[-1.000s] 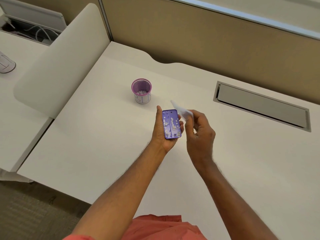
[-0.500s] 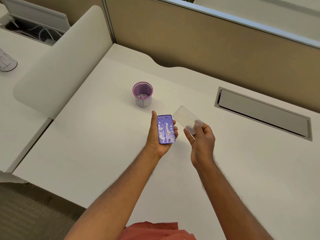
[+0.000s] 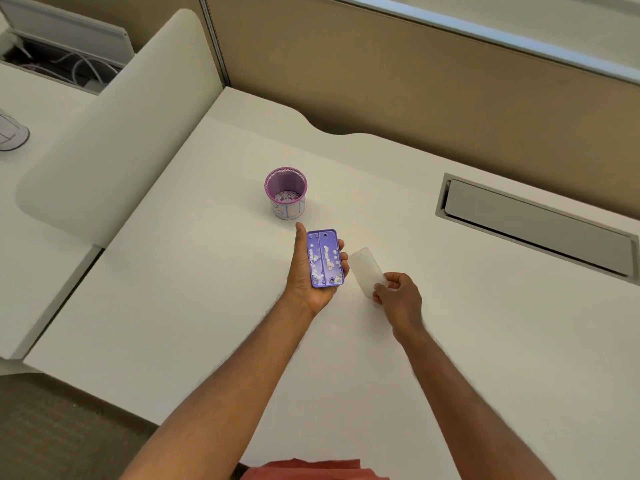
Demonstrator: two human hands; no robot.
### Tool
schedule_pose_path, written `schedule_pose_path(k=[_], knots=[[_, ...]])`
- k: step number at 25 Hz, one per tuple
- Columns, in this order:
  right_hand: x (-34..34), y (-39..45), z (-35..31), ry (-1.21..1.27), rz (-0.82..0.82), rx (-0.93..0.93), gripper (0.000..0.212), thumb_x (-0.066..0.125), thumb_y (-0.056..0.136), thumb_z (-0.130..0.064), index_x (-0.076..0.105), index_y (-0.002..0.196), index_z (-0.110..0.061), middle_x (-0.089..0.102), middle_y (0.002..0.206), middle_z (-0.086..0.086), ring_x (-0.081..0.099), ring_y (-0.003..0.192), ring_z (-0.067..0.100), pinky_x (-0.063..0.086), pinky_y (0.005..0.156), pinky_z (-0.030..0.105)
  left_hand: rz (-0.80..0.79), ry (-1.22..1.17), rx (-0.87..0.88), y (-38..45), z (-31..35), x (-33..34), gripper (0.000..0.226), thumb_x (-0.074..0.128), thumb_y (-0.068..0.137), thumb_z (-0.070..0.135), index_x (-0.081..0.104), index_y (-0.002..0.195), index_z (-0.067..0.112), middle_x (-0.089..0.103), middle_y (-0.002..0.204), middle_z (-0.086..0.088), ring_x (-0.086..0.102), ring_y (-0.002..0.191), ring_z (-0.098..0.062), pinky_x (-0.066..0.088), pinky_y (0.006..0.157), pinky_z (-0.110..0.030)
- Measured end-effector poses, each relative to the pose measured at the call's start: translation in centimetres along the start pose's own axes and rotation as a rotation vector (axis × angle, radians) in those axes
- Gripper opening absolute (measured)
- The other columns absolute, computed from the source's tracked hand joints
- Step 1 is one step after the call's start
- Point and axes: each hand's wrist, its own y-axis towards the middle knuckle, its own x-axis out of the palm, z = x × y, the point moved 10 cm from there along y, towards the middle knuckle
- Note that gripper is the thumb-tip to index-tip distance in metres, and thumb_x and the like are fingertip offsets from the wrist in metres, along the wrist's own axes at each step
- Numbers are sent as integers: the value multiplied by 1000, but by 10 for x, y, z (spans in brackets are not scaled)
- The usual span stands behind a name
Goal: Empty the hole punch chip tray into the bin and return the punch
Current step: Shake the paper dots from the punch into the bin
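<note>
The purple hole punch [image 3: 325,258] is held upside down in the left hand [image 3: 311,271], fingers wrapped round its long sides, underside facing up w/ white paper chips scattered across it. The translucent chip tray cover [image 3: 367,271] is already off the punch & is pinched at its near end between thumb & fingertips of the right hand [image 3: 398,299], low over the desk [image 3: 173,289], just beside the punch; whether it touches the desk can't be told. The bin [image 3: 286,192], a small purple mesh cup, is set upright on the desk just beyond the left hand, apart from it, w/ some chips seen in its bottom. Progress is judged at roughly the midpoint: punch picked up, inverted, cover removed. Still left, as judged: punch to be carried over the bin & tipped so chips drop in, any chips clinging to the cover shaken out (none can be made out on it), cover refitted, punch put back on the desk. Loose chips could be spilled if the punch is tilted before it is over the bin.
</note>
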Motion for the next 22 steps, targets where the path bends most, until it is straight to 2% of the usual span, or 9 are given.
schedule_pose_path(k=[4, 6, 8, 10, 12, 14, 16, 18, 22], knots=[[4, -2, -1, -61, -8, -18, 39, 67, 89, -12, 64, 128, -15, 67, 127, 5, 66, 107, 22, 55, 97, 38, -17, -23, -6, 8, 6, -1, 68, 45, 91, 71, 68, 95, 7, 74, 74, -6, 68, 55, -17, 61, 53, -25], [4, -7, -6, -84, -6, -18, 48, 68, 90, -13, 60, 137, -14, 63, 136, 3, 61, 115, 19, 50, 101, 34, -22, -15, -10, 12, 8, -2, 69, 44, 91, 71, 68, 95, 7, 74, 74, -6, 68, 56, -17, 61, 53, -26], [5, -16, -22, -78, -1, -56, 47, 66, 91, -17, 58, 138, -17, 59, 139, 2, 63, 116, 21, 51, 101, 36, -13, -5, -9, 14, 9, -4, 68, 46, 90, 71, 69, 97, 7, 75, 75, -7, 69, 58, -18, 62, 55, -27], [14, -32, -55, -25, -10, -173, 36, 65, 93, -23, 62, 129, -25, 60, 133, -2, 69, 103, 16, 57, 95, 39, 12, 21, 17, 20, 16, -8, 68, 46, 90, 72, 70, 98, 9, 76, 78, -6, 72, 62, -20, 63, 61, -30], [27, -53, -95, -4, -32, -330, 28, 67, 92, -31, 63, 119, -31, 63, 122, -9, 68, 90, 2, 59, 80, 23, 33, 86, 57, 24, 25, -10, 69, 41, 91, 74, 70, 103, 13, 78, 81, -3, 74, 69, -19, 63, 67, -33], [48, -71, -128, -74, -93, -437, 38, 73, 86, -41, 59, 121, -34, 58, 121, -15, 64, 89, -3, 51, 67, 11, 33, 114, 79, 26, 34, -8, 72, 39, 89, 77, 71, 106, 15, 78, 84, -1, 75, 75, -19, 63, 71, -37], [72, -77, -147, -198, -167, -485, 61, 79, 80, -48, 52, 132, -32, 51, 125, -17, 61, 92, -4, 48, 66, 11, 15, 83, 101, 31, 47, -2, 73, 43, 87, 78, 78, 97, 14, 78, 85, -2, 75, 75, -19, 62, 65, -41], [93, -72, -161, -274, -209, -504, 74, 83, 77, -48, 46, 139, -29, 46, 126, -14, 57, 93, -6, 51, 70, 17, 11, 50, 138, 40, 66, -1, 71, 46, 86, 78, 83, 85, 17, 78, 83, -3, 75, 71, -19, 61, 58, -37], [106, -66, -178, -287, -216, -517, 72, 85, 75, -44, 50, 135, -26, 48, 125, -10, 57, 92, -7, 45, 67, 9, -1, 29, 168, 47, 80, -1, 69, 45, 89, 75, 84, 83, 19, 79, 85, -3, 77, 74, -19, 62, 61, -35]])
